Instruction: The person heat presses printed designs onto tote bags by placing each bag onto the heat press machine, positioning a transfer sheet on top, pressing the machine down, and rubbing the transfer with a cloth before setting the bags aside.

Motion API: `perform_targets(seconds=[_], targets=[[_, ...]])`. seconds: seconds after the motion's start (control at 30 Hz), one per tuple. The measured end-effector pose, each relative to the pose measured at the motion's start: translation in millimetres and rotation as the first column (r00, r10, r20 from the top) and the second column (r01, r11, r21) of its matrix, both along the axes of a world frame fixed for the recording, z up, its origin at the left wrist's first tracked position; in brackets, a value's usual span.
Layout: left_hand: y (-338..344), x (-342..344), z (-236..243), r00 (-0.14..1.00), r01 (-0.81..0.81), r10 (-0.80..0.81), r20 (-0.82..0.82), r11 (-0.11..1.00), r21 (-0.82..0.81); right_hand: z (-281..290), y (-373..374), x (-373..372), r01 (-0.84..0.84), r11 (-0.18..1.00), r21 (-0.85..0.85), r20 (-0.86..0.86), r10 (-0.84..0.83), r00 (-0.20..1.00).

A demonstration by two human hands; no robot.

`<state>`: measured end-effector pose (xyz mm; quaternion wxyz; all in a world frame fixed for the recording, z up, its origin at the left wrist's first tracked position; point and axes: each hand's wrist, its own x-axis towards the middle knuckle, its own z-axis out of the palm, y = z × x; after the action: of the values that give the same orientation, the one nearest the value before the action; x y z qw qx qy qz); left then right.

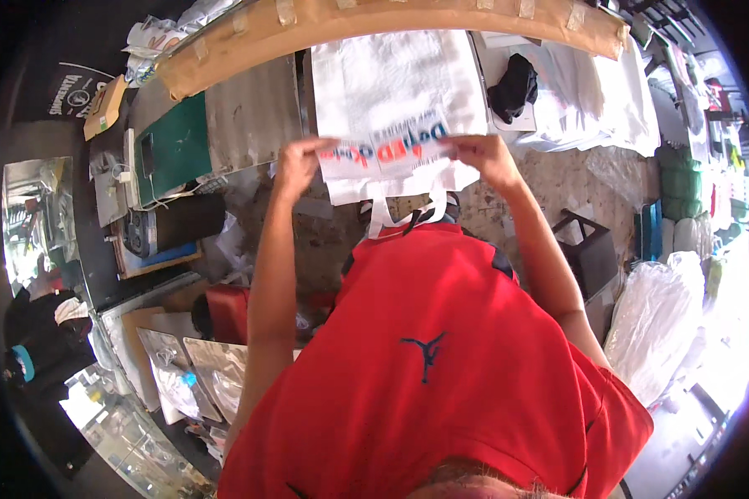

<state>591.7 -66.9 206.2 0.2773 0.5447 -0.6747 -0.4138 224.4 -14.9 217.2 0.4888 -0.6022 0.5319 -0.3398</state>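
Pinching opposite edges of what looks like a printed sheet [391, 150] in left hand [299, 165] and right hand [489, 160], over white tote bag [387, 71]; best laid taut, square to handles [379, 214].

Strong white light is flooding in from the right, washing out the plastic-wrapped bundle [657, 320] and leaving purplish glare along that rim, while the left side is lying in deeper shade. The white bag [395, 87] is shining brightly, its surface detail fading. The fisheye lens is bowing the brown taped bar [391, 33], darkening the corners and softening small edge details.
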Motion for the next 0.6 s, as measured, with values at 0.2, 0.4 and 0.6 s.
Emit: perform_targets(seconds=[0.2,0.4,0.6], targets=[[-103,-15,-6,0.999,0.028,-0.033,-0.006,0.923,-0.383,-53,-95,-1,0.438,0.891,-0.118,-0.066,-0.447,0.892],[-43,-82,-42,0.983,0.110,0.001,0.183,0.794,-0.598,-81,-105,5,0.483,0.853,-0.199,-0.325,-0.522,0.788],[0,-135,-57,0.916,0.206,0.033,0.399,0.815,-0.542,-73,-101,10,0.439,0.863,-0.250,-0.319,-0.501,0.804]])
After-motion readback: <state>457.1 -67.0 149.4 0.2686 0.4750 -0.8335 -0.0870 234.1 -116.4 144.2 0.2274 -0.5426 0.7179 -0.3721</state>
